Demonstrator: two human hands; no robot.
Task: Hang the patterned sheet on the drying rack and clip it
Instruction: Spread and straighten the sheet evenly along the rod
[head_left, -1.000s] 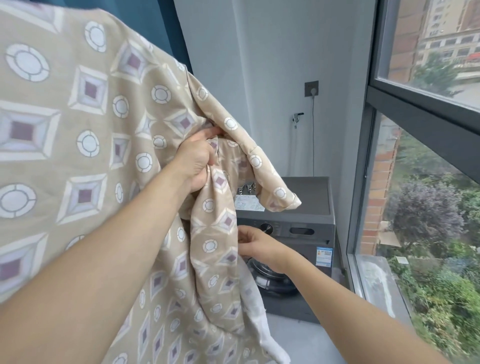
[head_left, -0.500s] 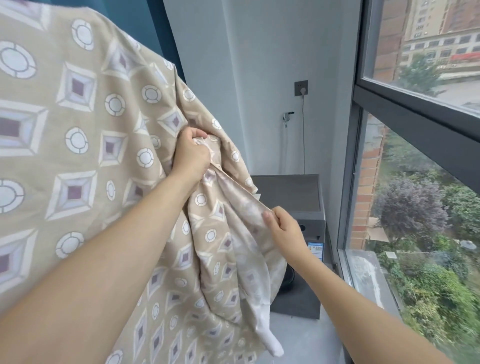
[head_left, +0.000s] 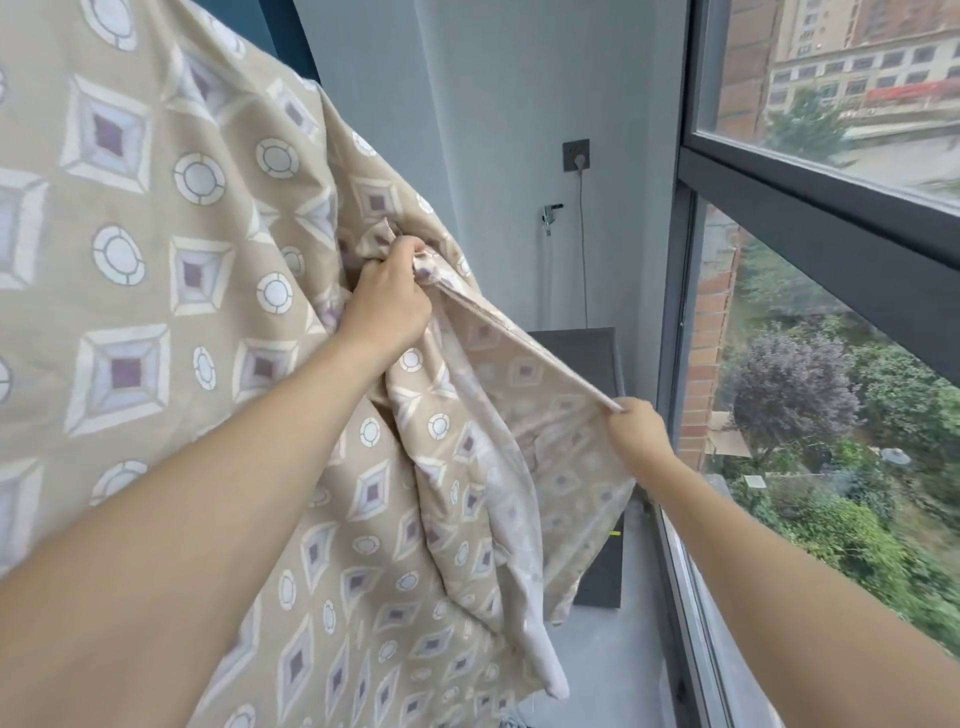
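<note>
Patterned sheet (head_left: 156, 270) edge taut between 2 gripping hands — left hand (head_left: 387, 301) fisted, right hand (head_left: 636, 434) pinching

Sheet (head_left: 171, 291) blocks left; open gap toward window (head_left: 831, 364).

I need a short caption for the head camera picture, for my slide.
Both hands, left hand and right hand, stretch an edge of the patterned sheet taut beside the window.

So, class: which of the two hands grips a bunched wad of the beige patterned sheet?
The left hand, the higher one; the right hand only pinches the taut hem.
</note>
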